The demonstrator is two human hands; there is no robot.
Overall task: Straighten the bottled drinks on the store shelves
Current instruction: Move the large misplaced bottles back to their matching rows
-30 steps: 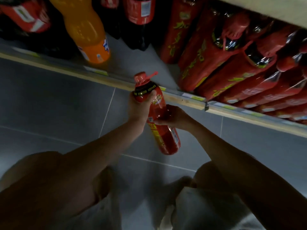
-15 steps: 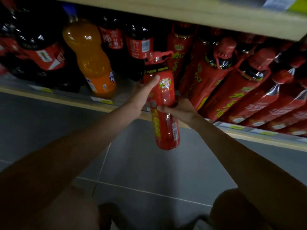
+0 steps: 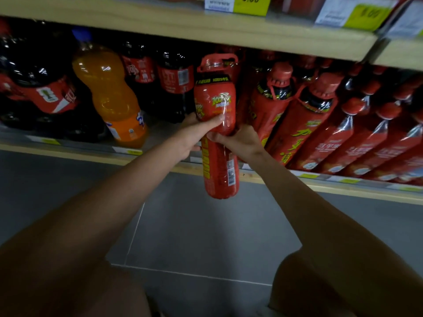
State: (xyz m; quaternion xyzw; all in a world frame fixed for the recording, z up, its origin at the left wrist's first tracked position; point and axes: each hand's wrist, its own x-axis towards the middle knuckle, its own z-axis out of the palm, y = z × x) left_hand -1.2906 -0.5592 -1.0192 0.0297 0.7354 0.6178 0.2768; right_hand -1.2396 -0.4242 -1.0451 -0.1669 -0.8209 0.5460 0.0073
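Note:
A tall red bottle (image 3: 217, 104) with a red cap handle and yellow lettering is held upright in front of the bottom shelf (image 3: 160, 164), its base hanging below the shelf edge over the floor. My left hand (image 3: 194, 133) grips its middle from the left, thumb across the front. My right hand (image 3: 240, 140) grips it from the right, just below. A row of matching red bottles (image 3: 304, 124) leans to the left on the shelf, right of the held one.
An orange soda bottle (image 3: 109, 97) leans on the shelf at left, among dark cola bottles (image 3: 174, 81) with red labels. A wooden shelf board (image 3: 183, 30) with yellow price tags (image 3: 249, 3) runs overhead. Grey floor tiles (image 3: 194, 236) and my knees lie below.
Both hands have lifted the red bottle from low over the floor up to shelf height and turned it more upright. The view has tilted up, showing the upper shelf board.

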